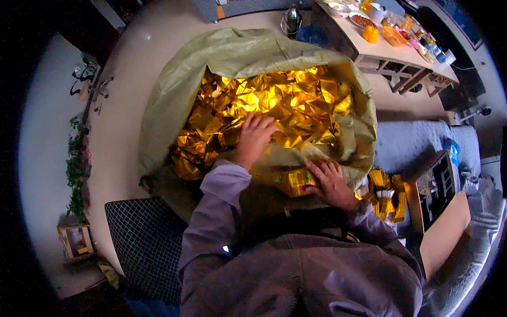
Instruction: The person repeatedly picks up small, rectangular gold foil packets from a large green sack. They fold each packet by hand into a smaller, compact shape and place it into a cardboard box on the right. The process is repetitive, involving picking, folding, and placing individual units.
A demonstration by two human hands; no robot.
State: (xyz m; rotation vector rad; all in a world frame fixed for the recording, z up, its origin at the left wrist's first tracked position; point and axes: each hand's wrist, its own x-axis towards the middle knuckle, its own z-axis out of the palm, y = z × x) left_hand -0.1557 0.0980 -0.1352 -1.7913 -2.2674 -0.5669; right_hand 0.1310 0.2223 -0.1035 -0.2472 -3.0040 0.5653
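A large pale green woven sack (174, 83) lies wide open before me, filled with folded gold foil paper pieces (253, 99). My left hand (256, 136) reaches over the sack's near edge, its fingers slightly spread at the border of the foil pieces; whether it holds one cannot be told. My right hand (330, 182) is lower and to the right, beside a gold foil paper piece (298, 183) that lies on the near part of the sack. Its thumb and fingers are apart around the right end of that piece. A firm grip on it cannot be made out.
Stacks of gold paper (386, 196) lie on the light blue couch (412, 138) at right, beside an open cardboard box (445, 233). A table (348, 35) with dishes and bottles stands at the back right. A dark patterned seat (144, 241) is at my left. A metal flask (293, 20) stands behind the sack.
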